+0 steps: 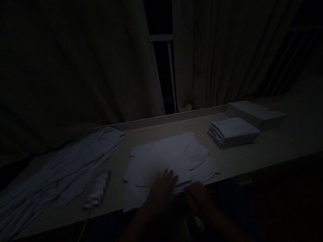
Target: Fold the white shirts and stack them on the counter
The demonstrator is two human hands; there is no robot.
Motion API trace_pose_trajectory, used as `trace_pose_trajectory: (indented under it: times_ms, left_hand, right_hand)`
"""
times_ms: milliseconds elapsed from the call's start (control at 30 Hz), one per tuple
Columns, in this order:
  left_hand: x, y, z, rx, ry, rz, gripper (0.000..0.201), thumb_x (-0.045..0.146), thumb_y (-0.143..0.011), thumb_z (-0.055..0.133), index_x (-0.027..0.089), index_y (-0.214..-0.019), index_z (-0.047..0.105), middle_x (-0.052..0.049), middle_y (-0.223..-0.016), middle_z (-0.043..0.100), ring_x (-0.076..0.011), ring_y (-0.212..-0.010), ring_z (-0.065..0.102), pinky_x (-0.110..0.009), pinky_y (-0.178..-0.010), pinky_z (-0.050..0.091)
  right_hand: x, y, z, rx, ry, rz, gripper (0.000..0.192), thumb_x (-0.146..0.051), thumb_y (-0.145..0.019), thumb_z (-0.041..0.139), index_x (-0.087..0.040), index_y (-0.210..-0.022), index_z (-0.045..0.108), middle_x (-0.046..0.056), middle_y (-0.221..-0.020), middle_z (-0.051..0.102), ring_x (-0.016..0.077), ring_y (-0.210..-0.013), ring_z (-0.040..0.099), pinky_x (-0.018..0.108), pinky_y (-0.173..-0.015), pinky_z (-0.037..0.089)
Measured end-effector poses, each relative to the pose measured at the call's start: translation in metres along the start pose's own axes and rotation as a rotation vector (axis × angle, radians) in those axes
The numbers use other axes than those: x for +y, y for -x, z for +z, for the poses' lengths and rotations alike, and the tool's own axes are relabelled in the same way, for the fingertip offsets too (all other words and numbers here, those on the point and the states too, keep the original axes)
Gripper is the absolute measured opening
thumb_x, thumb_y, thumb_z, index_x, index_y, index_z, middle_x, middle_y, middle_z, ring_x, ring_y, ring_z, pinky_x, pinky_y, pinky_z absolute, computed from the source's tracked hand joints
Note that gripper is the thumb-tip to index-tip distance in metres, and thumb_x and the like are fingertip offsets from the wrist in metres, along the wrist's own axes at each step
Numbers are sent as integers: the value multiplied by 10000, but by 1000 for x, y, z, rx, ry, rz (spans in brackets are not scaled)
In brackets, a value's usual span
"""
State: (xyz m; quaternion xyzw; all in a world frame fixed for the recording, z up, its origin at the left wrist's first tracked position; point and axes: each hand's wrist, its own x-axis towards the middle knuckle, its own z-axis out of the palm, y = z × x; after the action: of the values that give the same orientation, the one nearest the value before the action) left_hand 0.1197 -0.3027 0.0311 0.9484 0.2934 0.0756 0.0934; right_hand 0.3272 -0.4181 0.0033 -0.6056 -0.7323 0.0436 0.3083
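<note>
A white cloth (161, 158), partly folded with its layers overlapping, lies on the table in front of me; it may be a garment, but the dark view does not show which kind. My left hand (164, 185) rests flat on its near part, fingers stretched out and a little apart. At the cloth's near edge, close to the table's front, my right hand (199, 198) is closed with the fingertips pinching the hem. The thumb side of that hand is in shadow.
Several folded white cloths form a neat stack (234, 132) at the right, beside a pale box-like block (256, 114). Long rumpled white cloths (68, 168) lie at the left. A pixelated object (97, 191) with a cable sits nearer. Curtains (121, 67) hang behind the table (161, 122).
</note>
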Motion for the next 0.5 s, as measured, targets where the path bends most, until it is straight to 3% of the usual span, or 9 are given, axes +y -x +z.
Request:
trace_pose_trajectory:
  times_ms: [67,167,300,400,500]
  left_hand:
    - [1,19,19,-16,-92,35,748,526,-841,555,332,-1490,237,-59,-1578,210,-337,-1446,157,-609,-1132,166]
    - [1,34,36,14,-177,18,810,527,-848,542,314,-1514,133,-73,-1586,164,-333,-1450,138,-595,-1140,163]
    - [-2,36,34,37,-237,36,724,409,-895,492,329,-1513,122,-45,-1583,180,-307,-1449,166,-573,-1143,188]
    - [-2,38,29,36,-263,53,710,295,-898,470,342,-1511,113,-22,-1581,188,-291,-1448,176,-560,-1141,207]
    - [0,42,26,44,-262,84,721,297,-900,463,344,-1512,87,-19,-1582,183,-290,-1451,166,-559,-1149,184]
  right_hand:
    - [14,-4,-3,67,88,48,339,-292,-953,405,-206,-1223,590,125,-1171,640,259,-1102,551,443,-967,369]
    - [33,-12,-6,-2,221,56,532,-424,-949,435,-232,-1443,388,117,-1479,403,316,-1377,308,553,-1096,216]
    - [47,-10,1,-137,281,47,603,-514,-935,443,-304,-1482,302,82,-1541,292,318,-1424,210,590,-1105,189]
    - [47,-1,3,-153,287,51,629,-517,-941,431,-308,-1503,240,84,-1559,234,322,-1434,174,594,-1110,177]
    - [45,8,-2,-170,280,33,654,-531,-944,411,-305,-1516,187,87,-1568,197,326,-1439,146,596,-1113,167]
